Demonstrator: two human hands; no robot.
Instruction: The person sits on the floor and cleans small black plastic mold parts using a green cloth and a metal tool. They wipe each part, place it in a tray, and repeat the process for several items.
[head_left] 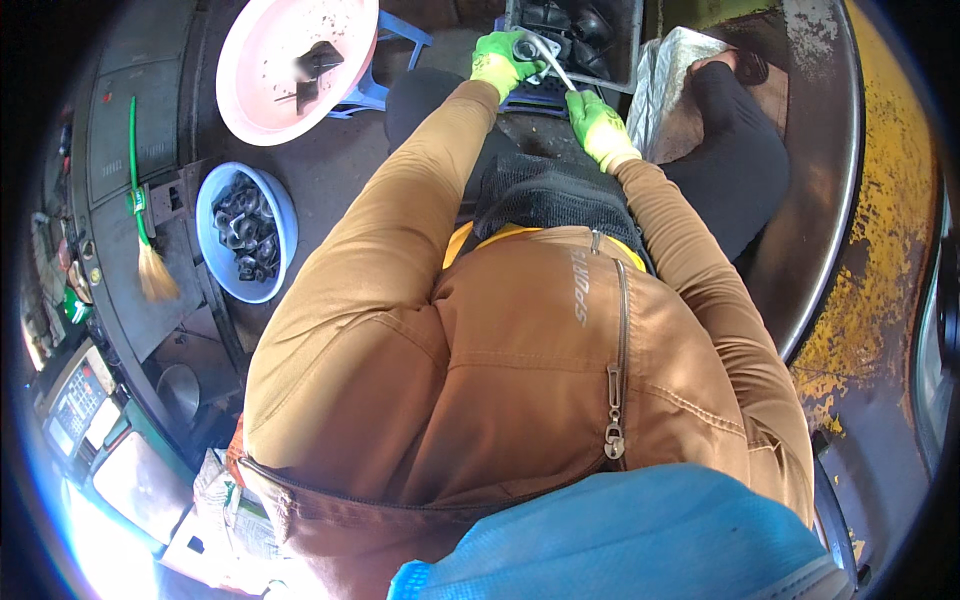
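Observation:
My left hand (503, 62), in a green and yellow glove, is closed round a small dark moulded part (527, 50) near the top of the view. In my right hand (600, 130), gloved the same way, is a slim pale rod-like tool (553, 62). The tool slants up to the left, and its far end meets or passes over the part; its exact kind cannot be made out. Just beyond both hands stands a dark crate (637, 50) holding several black moulded parts (585, 28). My fingers hide much of the held part.
A pink basin (245, 95) with a few dark pieces stands on a blue stool (405, 38) at the far left. Below it sits a blue basin (290, 225) of black parts. A broom (155, 270) is farther left. A whitish sack (665, 80) lies right of the crate.

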